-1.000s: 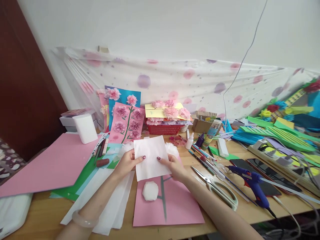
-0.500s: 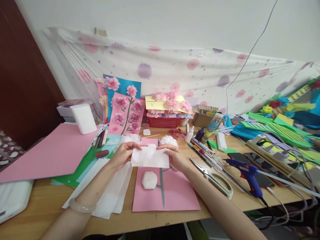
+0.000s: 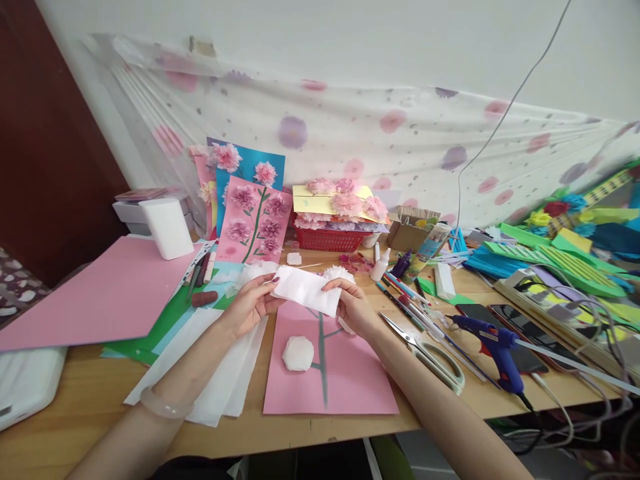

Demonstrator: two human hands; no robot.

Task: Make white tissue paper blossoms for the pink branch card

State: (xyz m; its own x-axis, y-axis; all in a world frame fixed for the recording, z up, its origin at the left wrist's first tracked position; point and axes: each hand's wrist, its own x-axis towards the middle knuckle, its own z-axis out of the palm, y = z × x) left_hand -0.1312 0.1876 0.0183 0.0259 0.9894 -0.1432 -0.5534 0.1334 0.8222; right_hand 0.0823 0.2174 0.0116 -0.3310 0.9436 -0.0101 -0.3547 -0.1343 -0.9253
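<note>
A folded white paper strip (image 3: pixel 306 291) is held up between both hands, tilted down to the right. My left hand (image 3: pixel 254 303) pinches its left end, and my right hand (image 3: pixel 353 303) pinches its right end. Beneath lies a pink sheet (image 3: pixel 357 380) with a painted green-grey stem (image 3: pixel 323 363). A round white paper piece (image 3: pixel 299 353) rests on the sheet, left of the stem. Behind my right hand is a fluffy white paper flower (image 3: pixel 339 273), partly hidden. White paper sheets (image 3: pixel 225 373) lie under my left forearm.
Scissors (image 3: pixel 425 350), a blue glue gun (image 3: pixel 493 347), pencils and phones lie to the right. Glue bottles (image 3: pixel 381 265) and a red basket (image 3: pixel 327 240) of paper flowers stand behind. On the left are a large pink sheet (image 3: pixel 100 293) and a white roll (image 3: pixel 167 229).
The white strip has been raised slightly and turned from nearly level to tilted, its right end lower. My fingers have shifted on its ends. The camera view has moved slightly.
</note>
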